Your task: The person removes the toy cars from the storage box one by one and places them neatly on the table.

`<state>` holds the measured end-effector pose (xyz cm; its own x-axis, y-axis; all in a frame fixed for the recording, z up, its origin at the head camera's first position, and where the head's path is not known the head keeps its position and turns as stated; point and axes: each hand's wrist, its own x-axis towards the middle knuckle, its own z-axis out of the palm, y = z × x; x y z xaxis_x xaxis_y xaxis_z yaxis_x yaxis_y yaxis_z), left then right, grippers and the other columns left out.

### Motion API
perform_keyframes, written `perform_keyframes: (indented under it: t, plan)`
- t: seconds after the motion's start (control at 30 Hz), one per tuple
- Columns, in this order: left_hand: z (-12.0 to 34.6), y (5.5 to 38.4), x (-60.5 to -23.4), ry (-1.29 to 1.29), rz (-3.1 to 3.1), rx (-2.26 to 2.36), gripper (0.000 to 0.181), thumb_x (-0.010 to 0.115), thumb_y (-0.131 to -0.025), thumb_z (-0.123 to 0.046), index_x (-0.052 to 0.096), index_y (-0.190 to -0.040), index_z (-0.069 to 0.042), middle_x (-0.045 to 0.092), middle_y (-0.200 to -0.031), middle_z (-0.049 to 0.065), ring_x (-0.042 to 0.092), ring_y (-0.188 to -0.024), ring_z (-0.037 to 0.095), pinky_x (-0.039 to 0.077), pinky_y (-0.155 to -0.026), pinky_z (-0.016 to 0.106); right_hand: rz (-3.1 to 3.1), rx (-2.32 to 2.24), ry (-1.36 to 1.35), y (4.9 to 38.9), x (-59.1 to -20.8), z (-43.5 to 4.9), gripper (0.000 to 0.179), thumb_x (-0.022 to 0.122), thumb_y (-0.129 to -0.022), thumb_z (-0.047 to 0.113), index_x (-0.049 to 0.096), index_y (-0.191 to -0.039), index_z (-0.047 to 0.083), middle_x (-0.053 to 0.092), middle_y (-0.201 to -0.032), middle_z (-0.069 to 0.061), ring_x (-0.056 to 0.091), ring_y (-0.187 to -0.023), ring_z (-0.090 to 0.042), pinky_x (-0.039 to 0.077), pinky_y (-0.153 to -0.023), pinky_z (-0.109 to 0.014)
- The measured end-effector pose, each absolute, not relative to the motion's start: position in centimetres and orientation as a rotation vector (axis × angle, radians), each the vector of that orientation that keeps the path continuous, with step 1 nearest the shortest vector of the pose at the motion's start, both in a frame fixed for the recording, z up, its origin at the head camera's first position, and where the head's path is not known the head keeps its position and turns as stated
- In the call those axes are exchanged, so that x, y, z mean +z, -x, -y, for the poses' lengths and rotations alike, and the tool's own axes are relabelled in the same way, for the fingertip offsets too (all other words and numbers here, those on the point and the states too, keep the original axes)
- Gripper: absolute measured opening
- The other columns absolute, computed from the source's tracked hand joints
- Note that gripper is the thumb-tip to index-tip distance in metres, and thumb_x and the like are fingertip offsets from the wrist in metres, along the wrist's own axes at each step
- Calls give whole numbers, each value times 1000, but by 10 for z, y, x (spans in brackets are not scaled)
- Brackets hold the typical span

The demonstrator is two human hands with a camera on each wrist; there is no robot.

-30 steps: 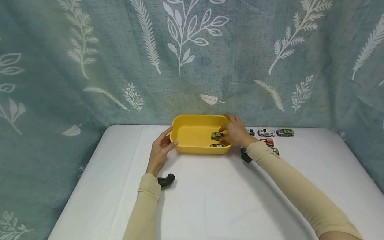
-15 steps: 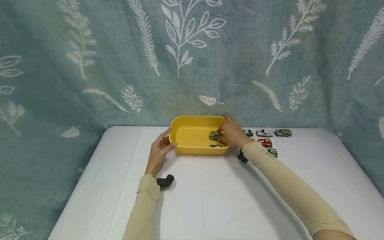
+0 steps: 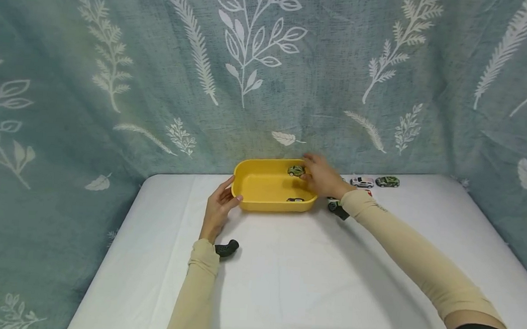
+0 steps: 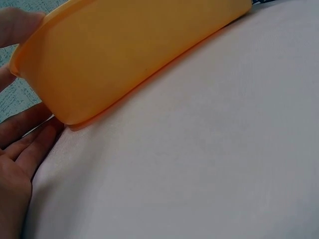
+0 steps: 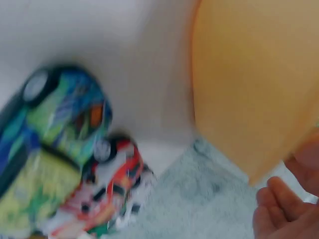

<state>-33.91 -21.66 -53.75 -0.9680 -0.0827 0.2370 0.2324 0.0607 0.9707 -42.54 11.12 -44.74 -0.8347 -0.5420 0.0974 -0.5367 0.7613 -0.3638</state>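
A yellow plastic tray [image 3: 261, 205] stands near the table's back edge. My left hand [image 3: 217, 209] grips its left end, thumb [image 4: 20, 25] over the rim and fingers low on the outside. My right hand [image 3: 323, 177] is at the tray's right end, pinching the near end of a green toy car [image 3: 296, 171] over the back right of the tray. That car is out of sight in the right wrist view, where curled fingers [image 5: 281, 204] show beside the rim. Another toy car [image 3: 295, 200], mostly hidden by the front wall, lies inside the tray.
Right of the tray sit several toy cars, among them a white car [image 3: 362, 182], a green camouflage car [image 3: 387, 181] and a red-and-white car [image 5: 107, 189]. A patterned curtain [image 3: 265, 129] hangs behind the white-covered table [image 3: 274, 286]. A black device [image 3: 227, 248] is at the left wrist.
The green toy car has moved back inside the tray's outline, away from me, together with my right hand. My left hand keeps its grip on the tray.
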Motion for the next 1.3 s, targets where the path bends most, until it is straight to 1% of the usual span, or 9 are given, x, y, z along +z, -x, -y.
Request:
perform_keyframes:
  t: [0.13, 0.3, 0.57, 0.77, 0.83, 0.9, 1.07, 1.1, 1.3]
  plan:
    - [217, 340, -537, 152, 2118, -1992, 67, 77, -95, -8, 53, -157, -14, 61, -149, 22, 61, -136, 40, 46, -121, 53, -2948, -649, 935, 423, -434, -129, 43, 58, -110, 15, 53, -147, -6, 41, -158, -26, 40, -147, -45, 46, -116, -59]
    - [218, 339, -536, 151, 2112, -1999, 66, 79, -94, -10, 56, -156, -17, 63, -147, 18, 62, -134, 37, 46, -120, 52, -3012, -563, 985, 419, -419, -163, 40, 60, -109, 12, 55, -144, -5, 50, -148, -25, 50, -138, -44, 51, -110, -58]
    - [221, 338, -538, 138, 2126, -2001, 68, 78, -95, -10, 53, -157, -15, 61, -149, 20, 61, -136, 37, 46, -121, 49, -3093, -427, 917, 415, -405, -237, 35, 60, -106, 2, 58, -139, -9, 53, -140, -29, 51, -130, -48, 51, -102, -63]
    - [222, 336, -538, 144, 2114, -2013, 68, 79, -94, -9, 54, -157, -15, 62, -148, 19, 61, -135, 36, 50, -116, 36, -3145, -287, 838, 407, -404, -287, 33, 65, -102, 1, 61, -134, -10, 59, -128, -29, 56, -118, -48, 52, -93, -63]
    - [222, 337, -538, 145, 2117, -2008, 67, 79, -94, -9, 54, -157, -16, 62, -148, 19, 61, -135, 36, 50, -116, 37, -3158, -239, 822, 404, -407, -300, 33, 67, -101, 1, 62, -132, -10, 60, -125, -29, 56, -116, -47, 51, -93, -62]
    - [222, 337, -538, 147, 2118, -1999, 67, 78, -95, -10, 55, -157, -16, 61, -149, 19, 61, -135, 36, 48, -118, 42, -3165, -191, 817, 401, -413, -311, 33, 69, -100, 1, 64, -130, -10, 61, -123, -29, 56, -114, -47, 49, -96, -64]
    - [222, 338, -538, 154, 2119, -2000, 65, 78, -95, -11, 55, -156, -15, 60, -151, 20, 60, -137, 38, 43, -122, 54, -3172, -92, 780, 391, -435, -329, 35, 75, -97, 5, 67, -129, -7, 57, -130, -31, 52, -118, -49, 48, -97, -66]
    - [222, 338, -538, 155, 2119, -2002, 65, 78, -95, -11, 55, -156, -16, 59, -152, 20, 60, -137, 39, 43, -122, 54, -3177, -75, 776, 390, -439, -331, 35, 75, -97, 6, 68, -129, -6, 56, -132, -30, 50, -121, -49, 49, -95, -65]
    - [218, 341, -538, 168, 2119, -1997, 65, 78, -95, -11, 55, -156, -15, 60, -152, 18, 60, -137, 36, 45, -121, 52, -3228, -43, 790, 388, -458, -342, 34, 78, -93, 4, 71, -125, -6, 54, -138, -33, 48, -127, -51, 45, -101, -68]
